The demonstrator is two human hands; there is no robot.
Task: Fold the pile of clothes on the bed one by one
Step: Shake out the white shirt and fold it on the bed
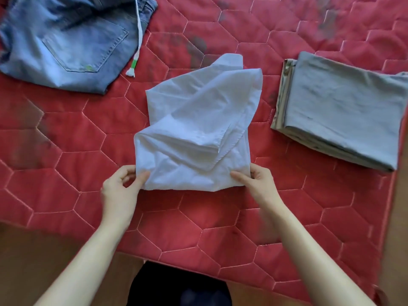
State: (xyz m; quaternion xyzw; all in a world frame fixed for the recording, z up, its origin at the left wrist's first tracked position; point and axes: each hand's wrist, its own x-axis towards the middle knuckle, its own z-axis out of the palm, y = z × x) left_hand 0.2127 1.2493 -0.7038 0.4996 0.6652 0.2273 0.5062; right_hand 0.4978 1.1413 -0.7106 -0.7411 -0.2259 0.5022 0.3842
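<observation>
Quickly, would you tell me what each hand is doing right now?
Left hand: pinches the near left corner of the white garment.
Right hand: pinches its near right corner.

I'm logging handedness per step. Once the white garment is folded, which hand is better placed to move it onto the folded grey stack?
Probably the right hand. It pinches the white garment at its near right corner, on the side where the grey stack lies. The left hand holds the opposite corner, so it would have to cross over.
</observation>
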